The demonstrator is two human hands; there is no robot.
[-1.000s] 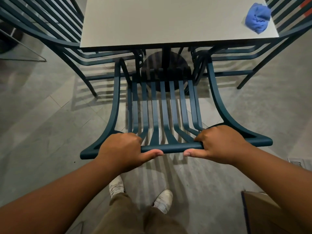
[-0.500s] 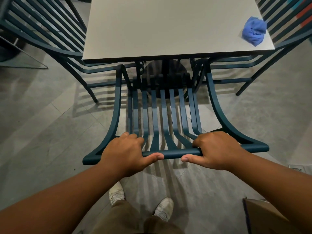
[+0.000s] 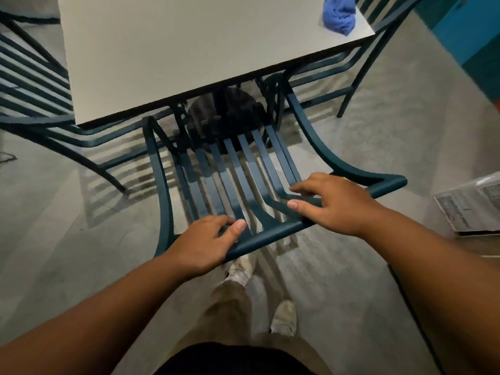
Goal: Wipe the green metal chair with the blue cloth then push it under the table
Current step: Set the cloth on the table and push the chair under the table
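The dark green metal slatted chair (image 3: 270, 235) stands in front of me, its seat tucked under the white square table (image 3: 189, 50) and its back rail nearest me. My left hand (image 3: 200, 244) rests on the left part of that rail with fingers stretched out loosely. On the right part of the rail lies my right hand (image 3: 332, 204), fingers also extended, no longer wrapped round the bar. The crumpled blue cloth (image 3: 339, 14) lies on the table's far right corner, away from both hands.
A matching chair (image 3: 32, 85) stands at the table's left side and another (image 3: 359, 58) at its right. A box with printed paper (image 3: 470, 209) sits on the grey floor to my right. My shoes (image 3: 284, 318) are just behind the chair.
Both hands gripped the back rail before; now their fingers have uncurled and rest loosely on it. The view has tilted and moved closer to the table.
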